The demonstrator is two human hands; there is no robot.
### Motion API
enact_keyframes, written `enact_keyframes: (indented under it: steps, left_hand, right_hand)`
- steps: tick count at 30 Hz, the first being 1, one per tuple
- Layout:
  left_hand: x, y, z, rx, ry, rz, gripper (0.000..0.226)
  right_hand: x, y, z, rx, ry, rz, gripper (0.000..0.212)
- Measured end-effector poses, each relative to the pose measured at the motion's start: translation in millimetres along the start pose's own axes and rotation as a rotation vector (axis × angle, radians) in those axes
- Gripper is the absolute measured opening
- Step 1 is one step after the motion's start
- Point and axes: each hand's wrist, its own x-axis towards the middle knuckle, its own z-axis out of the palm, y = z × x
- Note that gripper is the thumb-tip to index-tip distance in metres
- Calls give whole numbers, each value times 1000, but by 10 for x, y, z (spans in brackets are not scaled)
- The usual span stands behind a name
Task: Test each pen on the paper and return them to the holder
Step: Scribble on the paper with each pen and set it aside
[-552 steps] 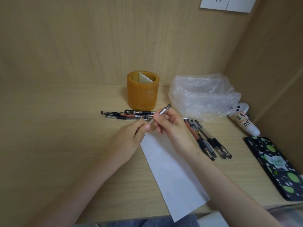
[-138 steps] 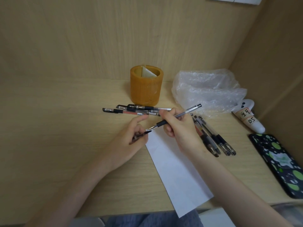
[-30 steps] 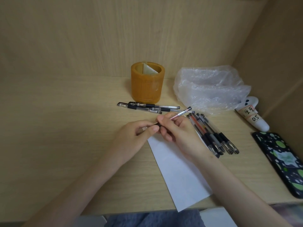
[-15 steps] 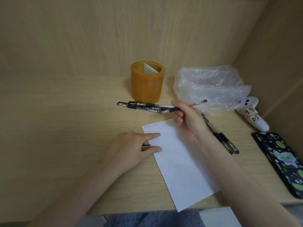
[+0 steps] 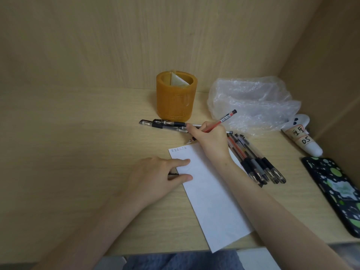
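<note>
Right hand [image 5: 211, 139] grips the red pen [image 5: 224, 121], nib at the paper's [image 5: 210, 191] far edge — a stroke could stray onto the tabletop [image 5: 78, 152]. Left hand [image 5: 155, 178] pins the paper's left edge, pinching a dark cap [image 5: 174, 174].

amber holder [image 5: 176, 98], white paper [image 5: 210, 191], red pen [image 5: 222, 121], green-spotted black case [image 5: 335, 191]

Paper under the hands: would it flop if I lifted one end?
Probably floppy: the paper is one thin sheet. Likely slides easily too, since the left hand, pinching a pen cap, pins its edge while the right hand holds a red pen.
</note>
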Motion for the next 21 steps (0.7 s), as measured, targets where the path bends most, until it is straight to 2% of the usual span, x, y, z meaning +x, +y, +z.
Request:
enact_keyframes:
  steps: [4, 21]
  left_hand:
    - [4, -18, 15, 0, -2, -9, 48]
    - [-3, -10, 4, 26, -7, -16, 46]
  right_hand:
    - [-18, 55, 7, -15, 54, -56, 44]
    - [-2, 95, 32, -23, 20, -111, 45]
